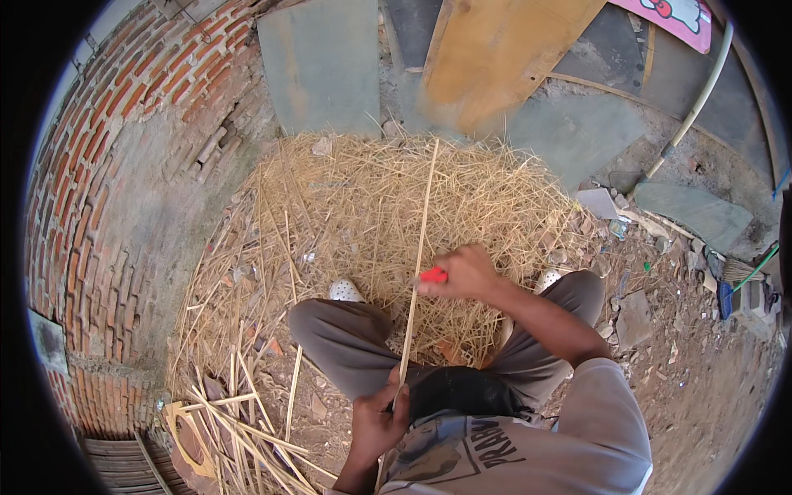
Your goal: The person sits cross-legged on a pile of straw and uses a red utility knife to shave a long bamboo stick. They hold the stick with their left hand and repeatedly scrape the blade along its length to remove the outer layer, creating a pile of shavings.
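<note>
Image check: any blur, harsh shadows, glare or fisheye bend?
Head view: soft, even light, no hard shadows or strong glare; head view: right hand and red tool look slightly smeared, probably motion, while the left hand looks sharper; head view: brick wall bows along the left rim, corners black outside the fisheye circle.

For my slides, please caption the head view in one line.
Left hand grips a long pale strip; right hand holds a red tool beside it, above straw-like scraps.
</note>
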A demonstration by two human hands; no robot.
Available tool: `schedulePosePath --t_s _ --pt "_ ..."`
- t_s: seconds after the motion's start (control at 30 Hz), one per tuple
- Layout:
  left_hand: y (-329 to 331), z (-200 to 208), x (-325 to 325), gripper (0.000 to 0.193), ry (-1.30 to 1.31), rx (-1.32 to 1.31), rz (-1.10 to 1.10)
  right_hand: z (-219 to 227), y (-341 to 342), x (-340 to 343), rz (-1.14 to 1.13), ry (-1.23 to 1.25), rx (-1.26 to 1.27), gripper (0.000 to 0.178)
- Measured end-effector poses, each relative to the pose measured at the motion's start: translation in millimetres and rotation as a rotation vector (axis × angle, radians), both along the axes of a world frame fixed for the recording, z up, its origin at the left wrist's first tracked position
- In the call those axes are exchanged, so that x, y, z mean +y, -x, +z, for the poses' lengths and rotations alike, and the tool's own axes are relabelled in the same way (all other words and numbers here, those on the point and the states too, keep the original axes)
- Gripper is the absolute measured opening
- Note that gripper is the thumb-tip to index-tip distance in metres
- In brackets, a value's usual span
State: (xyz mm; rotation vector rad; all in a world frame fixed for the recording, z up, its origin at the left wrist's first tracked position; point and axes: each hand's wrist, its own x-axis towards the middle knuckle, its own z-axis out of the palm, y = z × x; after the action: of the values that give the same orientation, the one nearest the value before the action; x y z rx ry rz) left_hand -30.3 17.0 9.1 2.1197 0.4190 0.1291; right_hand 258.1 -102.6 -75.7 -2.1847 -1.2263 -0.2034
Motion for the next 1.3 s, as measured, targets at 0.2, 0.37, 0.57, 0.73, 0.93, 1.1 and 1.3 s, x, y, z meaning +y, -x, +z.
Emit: schedulePosePath --t_s 0.2,0.37,0.57,0.73,0.93,1.1,1.3 --pt "-3.6 5.7 -1.6 0.029 0.008 0.047 -0.071 2.2 -21.8 -3.0 -0.103 0.064 -0.004 0.070" --pt "-6.7 11.2 -4.5 0.030 0.040 0.006 -0.088 -0.1 -38.0 -6.0 -0.207 0.079 0.023 0.071" --pt "6.6 8.1 -13.0 0.021 0.110 -0.026 -0.119 5.2 -82.2 -22.6 -0.398 0.124 0.162 0.073" --pt "13.2 10.9 -12.1 0.023 0.125 0.002 -0.157 4.2 -101.1 -31.3 -0.516 0.065 0.175 0.074" --pt "23.7 3.7 -13.0 0.025 0.144 -0.073 -0.185 12.8 -113.7 -38.0 -0.619 0.037 0.222 0.076" --pt "35.1 12.7 -13.6 0.026 0.206 -0.004 -0.168 18.9 -129.9 -56.4 -0.776 -0.075 0.217 0.074" --pt "39.6 13.8 -13.1 0.026 0.172 -0.010 -0.169 19.4 -135.1 -60.4 -0.811 -0.006 0.229 0.079"
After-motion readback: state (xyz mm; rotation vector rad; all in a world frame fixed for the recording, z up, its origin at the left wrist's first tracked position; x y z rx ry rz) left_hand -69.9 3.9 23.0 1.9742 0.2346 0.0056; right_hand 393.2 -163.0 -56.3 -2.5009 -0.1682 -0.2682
